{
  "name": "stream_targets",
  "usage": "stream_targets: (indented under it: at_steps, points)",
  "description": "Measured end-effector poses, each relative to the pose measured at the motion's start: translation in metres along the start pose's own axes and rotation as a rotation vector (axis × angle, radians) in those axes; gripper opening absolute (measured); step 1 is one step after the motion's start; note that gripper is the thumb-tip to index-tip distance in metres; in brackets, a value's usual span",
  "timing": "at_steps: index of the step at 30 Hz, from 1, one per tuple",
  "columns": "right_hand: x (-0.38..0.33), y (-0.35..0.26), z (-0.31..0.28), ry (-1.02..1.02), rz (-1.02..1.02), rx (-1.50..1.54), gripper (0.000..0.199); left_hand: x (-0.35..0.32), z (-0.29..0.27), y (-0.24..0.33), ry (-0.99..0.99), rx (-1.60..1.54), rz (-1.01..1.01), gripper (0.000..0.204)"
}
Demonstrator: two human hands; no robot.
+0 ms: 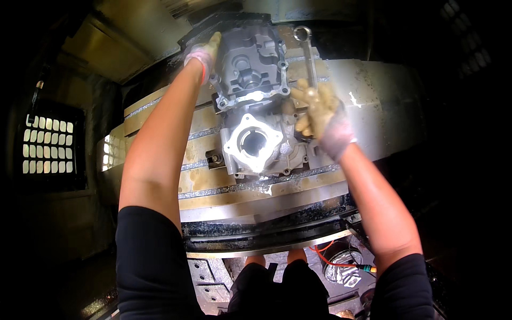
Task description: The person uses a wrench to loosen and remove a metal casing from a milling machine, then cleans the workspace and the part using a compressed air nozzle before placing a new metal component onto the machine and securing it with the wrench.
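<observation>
My left hand [204, 55], in a pale yellowish glove, lies against the left side of a grey cast metal housing [248, 61]; one digit stretches along the edge, the others are mostly hidden. In a similar glove, my right hand [320, 112] is closed around the near end of a metal wrench [311, 66]. The wrench's ring end points away from me, right of the housing. Nearer to me sits a second metal casting [293, 157] with a bright, roughly square flange [253, 143] around a round bore. My right hand is beside this casting's upper right side.
Both castings rest on a slotted machine table [205, 189] with metal chips in its grooves. A clamp bolt [215, 159] stands left of the nearer casting. Below the table's front edge are an orange hose [328, 261] and a round container [341, 266]. A lit grille window [48, 145] is at left.
</observation>
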State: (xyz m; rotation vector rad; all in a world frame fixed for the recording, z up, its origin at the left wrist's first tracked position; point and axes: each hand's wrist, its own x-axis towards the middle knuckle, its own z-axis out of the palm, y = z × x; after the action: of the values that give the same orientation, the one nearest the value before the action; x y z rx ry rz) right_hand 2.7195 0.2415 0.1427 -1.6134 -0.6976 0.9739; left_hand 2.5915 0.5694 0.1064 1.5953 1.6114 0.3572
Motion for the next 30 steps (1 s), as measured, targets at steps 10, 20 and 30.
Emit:
stream_targets:
  at_steps: [10,20,30]
  points:
    - [0.098,-0.002,-0.17,-0.086,0.249,-0.774,0.067,0.02,0.002,-0.001,0.068,0.121,0.051,0.082]
    - [0.254,0.01,-0.103,-0.334,-0.075,-1.311,0.081,0.061,0.007,-0.023,0.109,0.033,0.154,0.081]
    - [0.356,0.045,-0.022,-0.706,0.047,-1.298,0.051,0.021,0.012,-0.007,0.205,0.153,0.164,0.084]
